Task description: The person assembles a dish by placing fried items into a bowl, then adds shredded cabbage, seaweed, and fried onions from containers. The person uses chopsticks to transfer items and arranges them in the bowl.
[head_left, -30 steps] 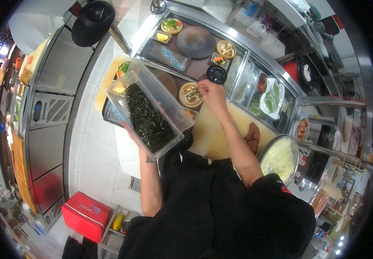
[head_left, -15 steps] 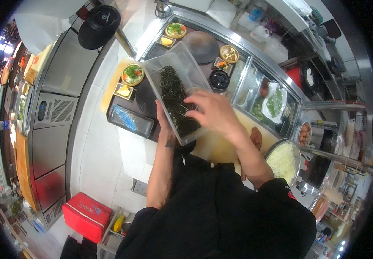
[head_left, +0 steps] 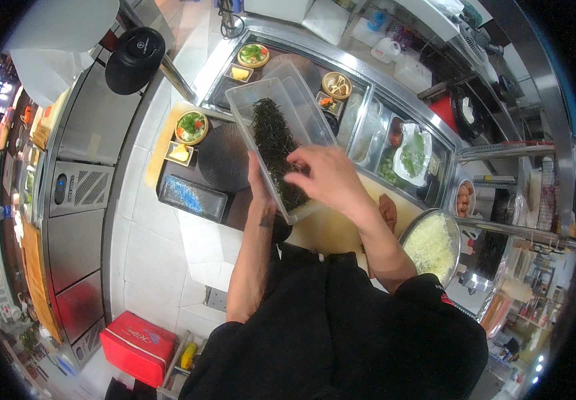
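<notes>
My left hand [head_left: 261, 187] grips a clear plastic container [head_left: 240, 100] from its left side and holds it tilted above the counter. Dark shredded seaweed [head_left: 271, 130] lies heaped along the container. Over its near end, my right hand [head_left: 328, 177] reaches in with curled fingers, the thumb and fingertips closing around some of the shreds. How much they hold is partly hidden by the hand. Left of the container are a round dark ribbed plate [head_left: 220, 157] and a rectangular dark dish with a blue pattern [head_left: 193, 197].
Small salad bowls [head_left: 191, 127] and yellow pieces in square dishes [head_left: 180, 153] stand on dark trays. A bowl of pale shreds [head_left: 431, 248] is by my right elbow. Beyond are a tray of green leaves [head_left: 413, 157] and a bowl of eggs [head_left: 464, 199]. A red bag [head_left: 139, 348] sits lower left.
The view has shifted slightly, baring more of the ribbed plate. My right fingers have drawn closer together in the seaweed. The left hand keeps its hold on the container.
</notes>
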`<action>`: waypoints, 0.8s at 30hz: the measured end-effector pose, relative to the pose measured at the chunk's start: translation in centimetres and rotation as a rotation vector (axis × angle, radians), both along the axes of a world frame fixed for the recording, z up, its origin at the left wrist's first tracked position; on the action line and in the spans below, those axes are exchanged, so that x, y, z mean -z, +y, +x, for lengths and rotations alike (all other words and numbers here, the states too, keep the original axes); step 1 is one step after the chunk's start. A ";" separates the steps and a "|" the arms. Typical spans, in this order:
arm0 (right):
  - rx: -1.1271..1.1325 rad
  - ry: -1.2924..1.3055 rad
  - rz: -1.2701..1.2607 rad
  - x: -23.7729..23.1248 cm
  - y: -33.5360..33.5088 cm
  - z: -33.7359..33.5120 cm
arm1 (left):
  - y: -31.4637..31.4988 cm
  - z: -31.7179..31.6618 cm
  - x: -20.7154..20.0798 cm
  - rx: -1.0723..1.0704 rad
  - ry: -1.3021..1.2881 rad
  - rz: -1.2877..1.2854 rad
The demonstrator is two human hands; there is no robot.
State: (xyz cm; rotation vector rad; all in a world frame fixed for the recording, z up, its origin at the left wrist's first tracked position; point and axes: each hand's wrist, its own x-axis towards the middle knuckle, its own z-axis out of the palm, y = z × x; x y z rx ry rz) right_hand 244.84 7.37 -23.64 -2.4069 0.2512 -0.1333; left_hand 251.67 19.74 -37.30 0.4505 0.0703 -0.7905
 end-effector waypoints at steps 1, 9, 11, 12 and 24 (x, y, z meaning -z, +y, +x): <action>-0.027 -0.010 -0.093 0.3 0.1 -0.2 | -0.1 0.0 0.2 -0.014 -0.007 0.046; 0.050 -0.080 0.038 -1.3 -0.3 -0.5 | -0.2 -0.2 1.0 0.005 -0.006 0.014; 0.087 -0.118 0.136 -1.9 -0.6 -0.5 | -0.5 -0.3 0.8 -0.007 -0.008 0.041; 0.112 -0.130 0.194 -2.2 -0.9 -0.4 | -0.7 -0.4 0.7 -0.009 -0.009 0.053; 0.229 -0.005 0.880 -1.2 -4.8 -0.2 | -3.5 0.0 -0.3 0.004 -0.075 0.062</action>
